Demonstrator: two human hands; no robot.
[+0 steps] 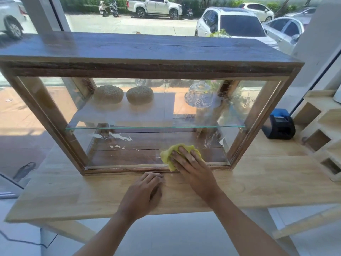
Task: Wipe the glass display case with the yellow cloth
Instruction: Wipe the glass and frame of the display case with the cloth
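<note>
Head view, the only one I have: my right hand lies flat on the yellow cloth, fingers straight and a little spread, pressing it against the front pane of the glass display case low down, just right of the seam where the two panes meet and close to the bottom frame. The case stands toward the far edge of the wooden surface, and my left hand rests on the surface just in front of the frame, its fingers loosely curled and holding nothing. White smears show on the lower left pane and streaks cloud the right side, so I judge a good deal of glass is unwiped. Inside, two round woven pieces and a cut-glass domed dish sit on the glass shelf. A black and blue device stands by the right edge. The risk I see is pushing too hard on the pane: it could slide or rattle and shake the dish. A bunched cloth may also just spread the smears instead of lifting them.
</note>
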